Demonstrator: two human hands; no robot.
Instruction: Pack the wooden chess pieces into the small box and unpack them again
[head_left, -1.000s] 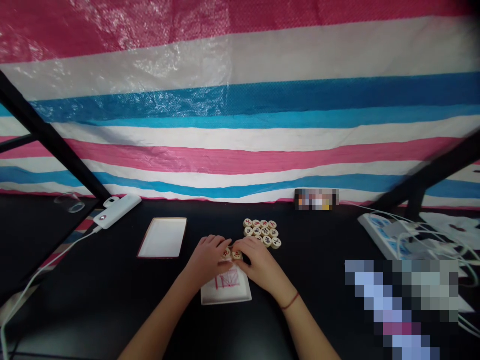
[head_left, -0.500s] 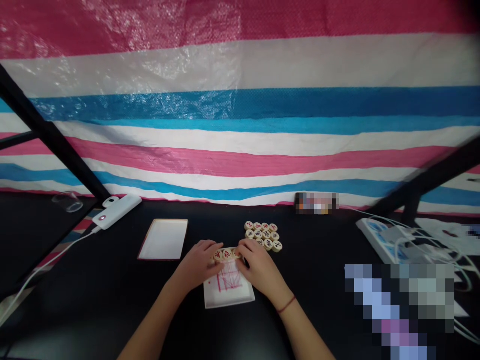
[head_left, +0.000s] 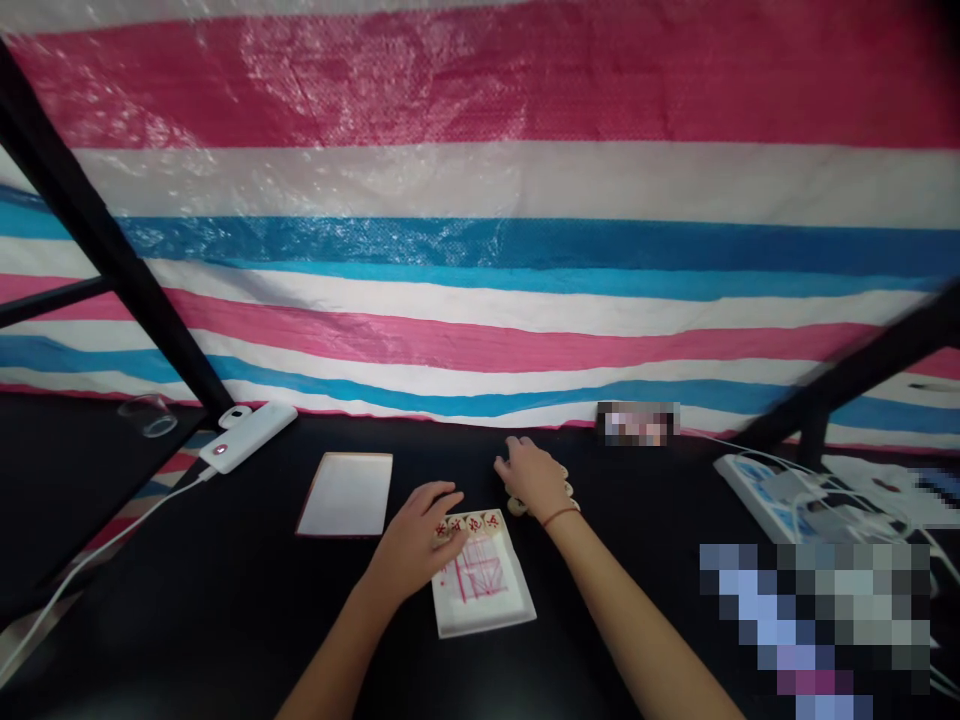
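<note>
A shallow white box (head_left: 487, 618) with red lines drawn on its inside lies on the black table, a row of Chinese chess pieces (head_left: 475, 523) with red characters along its far edge. My left hand (head_left: 415, 535) is at the box's left side, fingers apart, thumb reaching over the left end of the row. It appears to grip nothing. Over a group of round chess pieces (head_left: 516, 506) beyond the box is my right hand (head_left: 531, 477), its fingers apart and covering most of them. Whether its fingertips touch a piece is hidden.
A box lid (head_left: 345, 495) lies face up to the left. Behind it are a white power bank (head_left: 249, 438) with a cable and a clear cup (head_left: 154, 417). On the right, a power strip (head_left: 761, 498) sits among tangled cables. A striped sheet (head_left: 480, 330) hangs behind.
My right hand has left the row in the box and moved away and right, over the group of pieces. My left hand stays by the row. The whole view has shifted slightly.
</note>
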